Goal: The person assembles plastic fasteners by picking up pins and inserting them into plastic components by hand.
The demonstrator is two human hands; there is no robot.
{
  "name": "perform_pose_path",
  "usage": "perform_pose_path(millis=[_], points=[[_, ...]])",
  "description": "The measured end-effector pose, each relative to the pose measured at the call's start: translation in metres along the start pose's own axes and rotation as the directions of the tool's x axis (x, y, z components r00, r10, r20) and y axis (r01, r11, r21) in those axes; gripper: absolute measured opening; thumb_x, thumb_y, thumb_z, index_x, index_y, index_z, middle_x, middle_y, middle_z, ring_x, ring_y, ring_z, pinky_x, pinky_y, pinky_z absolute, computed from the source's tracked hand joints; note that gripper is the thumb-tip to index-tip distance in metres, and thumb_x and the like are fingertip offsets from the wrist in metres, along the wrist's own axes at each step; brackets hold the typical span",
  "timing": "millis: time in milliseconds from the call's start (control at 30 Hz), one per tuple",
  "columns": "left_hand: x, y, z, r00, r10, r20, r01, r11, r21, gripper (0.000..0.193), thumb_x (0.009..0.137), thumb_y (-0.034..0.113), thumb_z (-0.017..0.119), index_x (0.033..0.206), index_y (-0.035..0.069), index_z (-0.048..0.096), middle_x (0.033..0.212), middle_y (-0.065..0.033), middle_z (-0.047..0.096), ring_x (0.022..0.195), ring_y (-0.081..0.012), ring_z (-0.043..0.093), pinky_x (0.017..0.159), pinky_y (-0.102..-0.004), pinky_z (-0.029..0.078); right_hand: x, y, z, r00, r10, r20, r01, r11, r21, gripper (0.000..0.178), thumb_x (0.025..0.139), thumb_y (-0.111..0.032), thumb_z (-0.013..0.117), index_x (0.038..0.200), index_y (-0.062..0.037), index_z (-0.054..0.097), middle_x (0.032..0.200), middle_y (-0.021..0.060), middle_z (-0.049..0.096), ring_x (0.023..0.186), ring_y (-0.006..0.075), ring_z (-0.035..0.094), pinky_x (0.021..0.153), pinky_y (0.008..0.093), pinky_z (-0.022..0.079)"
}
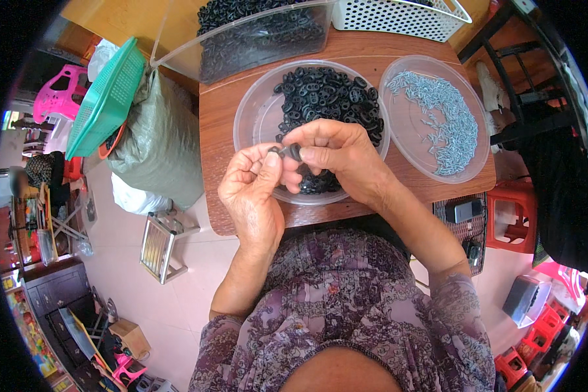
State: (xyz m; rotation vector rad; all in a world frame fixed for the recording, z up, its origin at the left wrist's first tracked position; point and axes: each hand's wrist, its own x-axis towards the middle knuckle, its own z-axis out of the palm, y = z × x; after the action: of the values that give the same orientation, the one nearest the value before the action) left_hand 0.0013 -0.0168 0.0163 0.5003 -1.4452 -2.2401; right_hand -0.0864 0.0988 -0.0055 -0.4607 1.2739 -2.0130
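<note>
Over the near left part of a round clear tub, both hands meet at a small black plastic piece. My right hand pinches it between thumb and forefinger. My left hand is closed, with its thumb and fingertips pinching a tiny dark part that touches or nearly touches the black piece. What joins the two is too small to make out. Behind and beneath the hands, many black oval pieces with holes fill the tub. To its right, a round clear lid bears many small silvery-blue screws.
The tub and lid stand on a brown wooden table. At the back are a clear bin of black pieces and a white perforated basket. A stuffed sack and green basket stand left; a red stool stands right.
</note>
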Motion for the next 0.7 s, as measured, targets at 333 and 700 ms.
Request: perform_pose_path(millis=[333,700], points=[[-0.003,-0.006,0.000,0.999,-0.025,0.021,0.025,1.000,-0.008,0.010,0.086,0.005,0.052,0.089,-0.005,0.052,0.074,-0.0126,0.061,0.056,-0.0143,0.057,0.048,-0.0232,0.045,-0.010,0.010,0.020,0.965,-0.145,-0.220,0.138,0.989,-0.047,0.015,0.080,-0.006,0.060,0.092,0.0022,0.055,0.081,0.0038,0.059,0.072,0.0080,0.054,0.066,0.0212,0.044],[-0.004,-0.008,0.000,1.000,0.011,0.008,-0.011,1.000,-0.019,0.011,0.086,0.005,0.053,0.090,-0.005,0.053,0.072,-0.0111,0.060,0.057,-0.0131,0.056,0.050,-0.0226,0.046,-0.018,0.010,0.019,0.964,-0.192,-0.186,0.167,0.976,-0.142,0.014,0.081,0.000,0.057,0.095,0.0022,0.057,0.084,0.0027,0.060,0.075,0.0058,0.055,0.067,0.0205,0.046]])
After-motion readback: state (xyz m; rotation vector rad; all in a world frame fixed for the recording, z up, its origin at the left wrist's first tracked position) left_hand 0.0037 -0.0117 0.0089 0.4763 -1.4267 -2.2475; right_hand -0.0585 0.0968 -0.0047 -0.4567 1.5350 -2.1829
